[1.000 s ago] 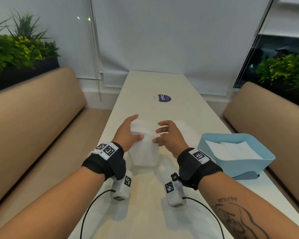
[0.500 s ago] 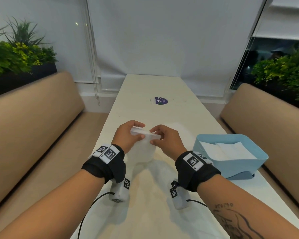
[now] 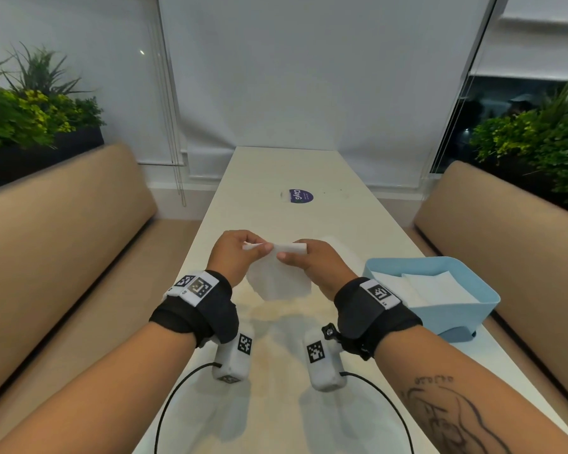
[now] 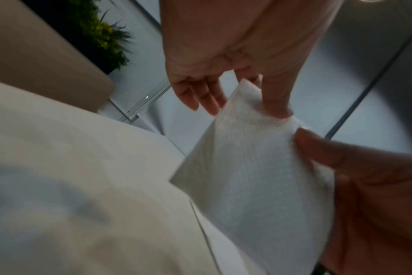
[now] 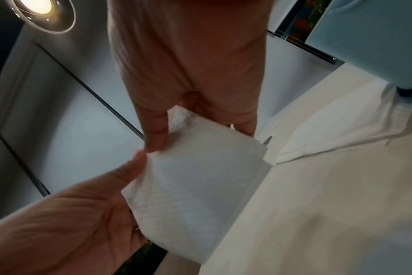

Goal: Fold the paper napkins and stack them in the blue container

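Note:
A white paper napkin [image 3: 277, 280] hangs above the table, held by its top edge with both hands. My left hand [image 3: 259, 249] pinches the top left corner between thumb and fingers, and the left wrist view shows that pinch on the napkin [image 4: 247, 176]. My right hand [image 3: 292, 253] pinches the top right part, thumb on the near side; the napkin [image 5: 200, 186] fills the right wrist view. The blue container [image 3: 466, 309] stands to the right of my right wrist with folded white napkins [image 3: 436, 285] lying in it.
The long white table [image 3: 276, 404] runs away from me, with a purple round sticker [image 3: 300, 195] farther up it. Another white napkin [image 5: 341, 130] lies flat beside the container. Tan bench seats [image 3: 63, 240] flank both sides, with plants behind them.
Both hands closed onto the napkin's top edge and lifted it, so it now hangs between them. The container has not moved.

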Demonstrator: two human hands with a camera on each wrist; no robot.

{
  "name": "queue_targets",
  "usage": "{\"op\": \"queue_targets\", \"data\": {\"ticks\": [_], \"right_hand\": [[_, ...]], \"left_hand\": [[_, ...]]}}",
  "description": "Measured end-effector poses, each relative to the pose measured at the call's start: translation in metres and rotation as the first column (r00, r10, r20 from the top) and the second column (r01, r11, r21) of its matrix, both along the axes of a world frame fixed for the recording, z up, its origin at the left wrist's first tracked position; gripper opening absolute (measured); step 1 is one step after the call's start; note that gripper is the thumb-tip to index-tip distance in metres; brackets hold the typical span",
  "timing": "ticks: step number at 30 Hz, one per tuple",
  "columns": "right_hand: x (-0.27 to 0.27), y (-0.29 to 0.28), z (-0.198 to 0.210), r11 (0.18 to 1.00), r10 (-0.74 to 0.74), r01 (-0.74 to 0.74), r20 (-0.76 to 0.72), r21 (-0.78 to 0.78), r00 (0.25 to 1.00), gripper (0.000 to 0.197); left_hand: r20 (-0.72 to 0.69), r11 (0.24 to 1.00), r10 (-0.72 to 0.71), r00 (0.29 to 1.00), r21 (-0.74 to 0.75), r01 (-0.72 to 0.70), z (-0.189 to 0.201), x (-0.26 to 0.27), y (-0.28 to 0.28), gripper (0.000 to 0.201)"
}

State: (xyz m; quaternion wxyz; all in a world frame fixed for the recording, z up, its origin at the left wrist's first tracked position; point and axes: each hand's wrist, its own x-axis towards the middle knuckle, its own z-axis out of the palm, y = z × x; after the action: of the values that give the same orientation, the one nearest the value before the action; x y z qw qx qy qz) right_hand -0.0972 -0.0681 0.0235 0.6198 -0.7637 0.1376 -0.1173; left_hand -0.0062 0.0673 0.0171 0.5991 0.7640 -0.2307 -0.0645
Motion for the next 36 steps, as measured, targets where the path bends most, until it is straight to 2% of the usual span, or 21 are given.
{"op": "queue_targets", "data": {"ticks": [3, 6, 10, 12, 14, 16, 18, 21, 24, 26, 30, 34, 36], "right_hand": [[0.001, 0.003, 0.0, 0.988, -0.065, 0.059, 0.037, 0.142, 0.997, 0.013], [0.0, 0.002, 0.003, 0.96, -0.122, 0.108, 0.038, 0.256, 0.992, 0.033], [-0.004, -0.001, 0.002, 0.933, -0.06, 0.071, -0.042, 0.353, 0.997, 0.031], [-0.005, -0.001, -0.001, 0.936, -0.057, 0.071, -0.051, 0.345, 0.997, 0.027], [-0.006, 0.0, -0.003, 0.936, -0.096, 0.105, -0.045, 0.335, 0.994, 0.028], [-0.006, -0.001, -0.004, 0.94, -0.124, 0.131, -0.043, 0.316, 0.991, 0.032], [-0.006, -0.003, -0.006, 0.95, -0.154, 0.157, -0.03, 0.27, 0.988, 0.031], [-0.004, -0.004, -0.006, 0.975, -0.208, 0.207, 0.01, 0.081, 0.978, 0.028], [-0.002, -0.002, -0.008, 0.953, -0.234, 0.234, 0.024, -0.192, 0.972, 0.022], [-0.003, -0.002, -0.01, 0.936, -0.248, 0.248, 0.034, -0.25, 0.968, 0.023], [-0.008, -0.002, -0.006, 0.963, -0.219, 0.22, 0.026, -0.153, 0.975, 0.016], [-0.011, 0.001, -0.002, 0.988, -0.117, 0.116, -0.007, -0.106, 0.993, 0.009], [-0.013, 0.003, -0.001, 0.998, -0.051, 0.05, -0.023, -0.035, 0.998, 0.012]], "left_hand": [[-0.104, 0.998, -0.035, 0.994, -0.049, 0.03, 0.007, -0.005, -0.002, 0.016], [-0.231, 0.993, -0.104, 0.968, -0.086, 0.086, 0.008, -0.008, 0.0, 0.015], [-0.219, 0.994, -0.065, 0.973, -0.1, 0.044, 0.005, -0.008, 0.001, 0.022], [-0.231, 0.993, -0.01, 0.973, -0.113, -0.017, 0.005, -0.009, 0.0, 0.023], [-0.281, 0.992, 0.004, 0.96, -0.121, -0.039, 0.006, -0.014, 0.0, 0.011], [-0.331, 0.991, -0.052, 0.942, -0.133, 0.008, 0.005, -0.017, 0.001, 0.01], [-0.33, 0.991, -0.127, 0.935, -0.092, 0.102, 0.002, -0.018, 0.004, 0.022], [-0.255, 0.984, -0.146, 0.956, 0.059, 0.166, 0.0, -0.019, 0.007, 0.015], [-0.204, 0.969, -0.091, 0.975, 0.209, 0.134, -0.002, -0.015, 0.007, 0.025], [-0.229, 0.957, -0.106, 0.967, 0.242, 0.163, -0.001, -0.014, 0.009, 0.027], [-0.254, 0.959, -0.098, 0.962, 0.234, 0.16, 0.006, -0.016, 0.009, 0.028], [-0.327, 0.999, -0.039, 0.944, -0.021, 0.034, 0.017, -0.022, 0.001, 0.016], [-0.204, 1.0, -0.018, 0.979, -0.011, 0.016, 0.021, -0.023, -0.003, 0.018]]}}
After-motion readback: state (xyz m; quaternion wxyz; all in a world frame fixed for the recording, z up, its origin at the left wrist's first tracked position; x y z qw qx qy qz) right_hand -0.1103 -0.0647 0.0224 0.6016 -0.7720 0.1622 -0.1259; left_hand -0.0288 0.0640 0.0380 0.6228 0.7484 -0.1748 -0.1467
